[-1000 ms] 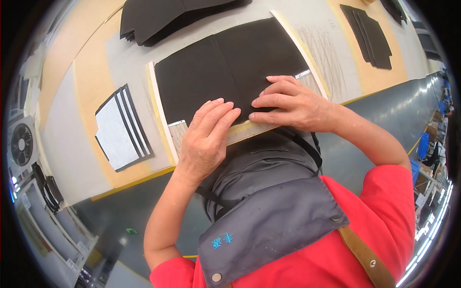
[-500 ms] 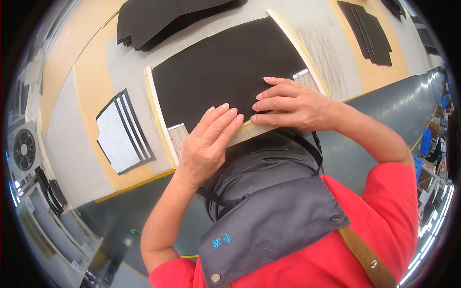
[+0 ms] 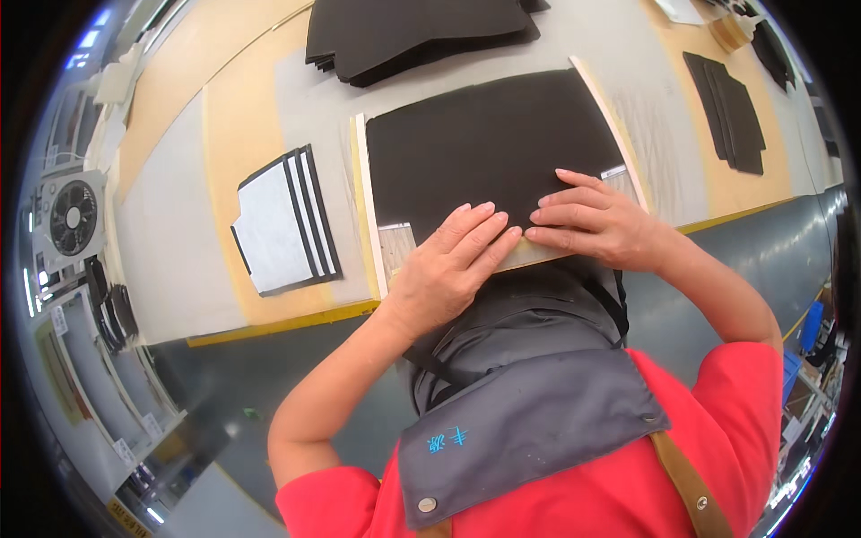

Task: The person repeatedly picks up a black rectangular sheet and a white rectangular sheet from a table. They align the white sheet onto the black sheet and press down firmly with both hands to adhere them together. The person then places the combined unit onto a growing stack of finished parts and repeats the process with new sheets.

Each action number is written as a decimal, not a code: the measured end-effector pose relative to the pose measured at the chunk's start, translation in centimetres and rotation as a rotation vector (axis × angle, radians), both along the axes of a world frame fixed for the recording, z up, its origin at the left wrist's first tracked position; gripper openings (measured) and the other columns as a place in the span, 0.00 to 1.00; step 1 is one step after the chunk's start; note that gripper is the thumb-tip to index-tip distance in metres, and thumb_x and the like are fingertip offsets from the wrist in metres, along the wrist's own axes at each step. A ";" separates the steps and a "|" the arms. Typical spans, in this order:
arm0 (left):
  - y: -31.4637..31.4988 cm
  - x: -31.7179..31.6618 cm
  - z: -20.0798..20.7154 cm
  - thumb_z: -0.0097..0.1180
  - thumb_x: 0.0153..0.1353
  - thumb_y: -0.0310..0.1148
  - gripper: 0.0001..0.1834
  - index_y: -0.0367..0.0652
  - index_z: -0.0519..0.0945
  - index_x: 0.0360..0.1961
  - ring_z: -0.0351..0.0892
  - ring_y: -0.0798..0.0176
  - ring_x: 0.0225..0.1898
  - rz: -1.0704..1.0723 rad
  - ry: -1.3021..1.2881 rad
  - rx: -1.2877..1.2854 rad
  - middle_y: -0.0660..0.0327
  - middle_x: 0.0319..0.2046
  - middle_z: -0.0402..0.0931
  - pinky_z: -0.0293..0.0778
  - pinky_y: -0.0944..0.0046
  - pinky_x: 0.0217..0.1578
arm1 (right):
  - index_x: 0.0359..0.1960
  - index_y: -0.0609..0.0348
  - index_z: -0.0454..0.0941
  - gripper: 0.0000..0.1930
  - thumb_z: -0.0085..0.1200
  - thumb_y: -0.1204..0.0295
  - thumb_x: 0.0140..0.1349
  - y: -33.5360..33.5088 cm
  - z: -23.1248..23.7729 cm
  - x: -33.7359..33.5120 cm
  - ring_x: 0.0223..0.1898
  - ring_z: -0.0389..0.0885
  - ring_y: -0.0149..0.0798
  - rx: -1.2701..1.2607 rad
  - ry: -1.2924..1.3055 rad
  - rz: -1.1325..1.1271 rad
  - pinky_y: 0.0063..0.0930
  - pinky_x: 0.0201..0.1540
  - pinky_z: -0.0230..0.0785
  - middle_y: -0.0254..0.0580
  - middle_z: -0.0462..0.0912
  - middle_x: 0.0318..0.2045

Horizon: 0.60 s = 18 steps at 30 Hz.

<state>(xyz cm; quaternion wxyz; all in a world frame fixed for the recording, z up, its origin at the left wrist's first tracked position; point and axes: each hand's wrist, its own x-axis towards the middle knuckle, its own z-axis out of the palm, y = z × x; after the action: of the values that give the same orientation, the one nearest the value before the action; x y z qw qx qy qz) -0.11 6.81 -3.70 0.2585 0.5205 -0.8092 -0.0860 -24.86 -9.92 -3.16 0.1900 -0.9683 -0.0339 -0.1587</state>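
Note:
A black sheet lies flat on the table in front of me, between a pale strip on its left and another pale strip on its right. My left hand rests at the sheet's near edge, fingers stretched out and close together. Across a small gap, my right hand lies on the same edge with its fingers spread. Both sets of fingertips touch the black surface, and neither hand grasps anything. Part of the near edge is hidden beneath my hands.
Beyond the sheet sits a stack of black pieces. White-faced pieces with black borders overlap on the left; several black pieces lie at right. A yellow edge runs along the table's front. A fan stands far left.
The whole view has turned and shifted, so the table and my hands appear farther right. Against the black sheet, both hands stay at nearly the same place on its near edge.

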 end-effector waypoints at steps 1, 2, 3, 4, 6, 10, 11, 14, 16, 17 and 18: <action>-0.2 0.0 0.1 0.59 0.57 0.18 0.28 0.41 0.84 0.61 0.78 0.48 0.64 -0.012 0.001 0.005 0.54 0.59 0.79 0.77 0.47 0.67 | 0.57 0.56 0.83 0.23 0.60 0.80 0.57 0.0 0.2 0.0 0.61 0.80 0.40 -0.010 0.012 -0.015 0.58 0.77 0.62 0.37 0.84 0.55; -0.1 0.2 0.4 0.60 0.57 0.19 0.28 0.41 0.84 0.61 0.78 0.48 0.64 -0.009 -0.019 0.024 0.53 0.59 0.79 0.77 0.47 0.66 | 0.56 0.56 0.84 0.22 0.59 0.80 0.57 0.2 0.5 0.1 0.61 0.81 0.38 -0.020 0.023 -0.032 0.58 0.78 0.61 0.36 0.84 0.55; -0.1 0.2 0.7 0.62 0.57 0.19 0.28 0.40 0.83 0.61 0.78 0.48 0.64 -0.010 -0.031 0.035 0.53 0.59 0.78 0.77 0.46 0.66 | 0.54 0.56 0.83 0.20 0.61 0.78 0.59 0.3 0.8 0.2 0.62 0.81 0.36 -0.043 0.022 -0.058 0.58 0.79 0.57 0.34 0.85 0.55; -0.1 0.2 0.7 0.63 0.57 0.20 0.28 0.40 0.83 0.61 0.78 0.48 0.64 -0.017 -0.040 0.047 0.52 0.59 0.78 0.77 0.46 0.66 | 0.56 0.55 0.82 0.20 0.61 0.75 0.61 0.3 1.2 0.4 0.63 0.80 0.37 -0.022 0.014 -0.075 0.58 0.79 0.56 0.34 0.84 0.57; -0.2 -0.3 0.8 0.67 0.59 0.27 0.29 0.39 0.81 0.64 0.76 0.46 0.66 -0.022 -0.022 0.068 0.49 0.63 0.75 0.74 0.44 0.68 | 0.61 0.54 0.80 0.21 0.61 0.68 0.67 0.4 1.9 1.0 0.65 0.78 0.38 0.025 -0.004 -0.117 0.58 0.79 0.53 0.35 0.83 0.61; 0.1 -1.1 1.4 0.70 0.61 0.39 0.35 0.35 0.77 0.67 0.71 0.41 0.71 -0.044 -0.060 0.119 0.45 0.68 0.72 0.67 0.43 0.72 | 0.74 0.55 0.70 0.36 0.40 0.41 0.78 0.9 1.6 3.1 0.75 0.69 0.42 0.046 0.090 -0.086 0.62 0.82 0.39 0.39 0.73 0.73; 0.0 -1.4 1.3 0.70 0.61 0.39 0.35 0.34 0.77 0.67 0.70 0.40 0.71 -0.049 -0.059 0.132 0.45 0.68 0.72 0.67 0.43 0.72 | 0.75 0.55 0.68 0.38 0.40 0.39 0.77 0.9 1.2 3.5 0.76 0.67 0.42 0.044 0.100 -0.076 0.63 0.82 0.38 0.39 0.71 0.74; -0.1 -1.6 0.9 0.70 0.62 0.42 0.37 0.32 0.76 0.68 0.68 0.38 0.73 -0.072 -0.077 0.194 0.43 0.70 0.69 0.63 0.43 0.74 | 0.77 0.55 0.66 0.41 0.39 0.36 0.75 1.0 0.0 4.4 0.79 0.62 0.40 0.047 0.119 -0.075 0.66 0.82 0.34 0.38 0.68 0.76; 0.1 -1.6 0.8 0.70 0.62 0.43 0.38 0.32 0.75 0.68 0.67 0.38 0.74 -0.073 -0.088 0.227 0.43 0.72 0.68 0.62 0.43 0.74 | 0.77 0.54 0.65 0.42 0.38 0.35 0.75 0.8 -0.5 4.8 0.80 0.60 0.39 0.049 0.138 -0.083 0.67 0.82 0.31 0.37 0.67 0.77; 0.2 -1.6 0.7 0.70 0.63 0.44 0.38 0.33 0.75 0.69 0.67 0.39 0.75 -0.079 -0.094 0.213 0.43 0.72 0.68 0.62 0.43 0.74 | 0.78 0.54 0.65 0.42 0.38 0.34 0.75 0.6 -0.6 4.9 0.80 0.60 0.38 0.050 0.151 -0.090 0.67 0.82 0.30 0.37 0.67 0.77; 0.5 -1.5 0.5 0.69 0.63 0.44 0.38 0.33 0.75 0.69 0.66 0.40 0.75 -0.073 -0.107 0.202 0.44 0.72 0.68 0.62 0.44 0.74 | 0.78 0.54 0.65 0.43 0.37 0.34 0.75 0.3 -0.7 5.2 0.80 0.60 0.37 0.052 0.155 -0.087 0.67 0.82 0.29 0.36 0.67 0.78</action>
<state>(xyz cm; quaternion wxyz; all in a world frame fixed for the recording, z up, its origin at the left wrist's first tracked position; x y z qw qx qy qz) -1.58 7.31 -3.18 0.1578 0.5178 -0.8275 -0.1488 -19.64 -9.60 -3.84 0.2102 -0.9729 0.0271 -0.0922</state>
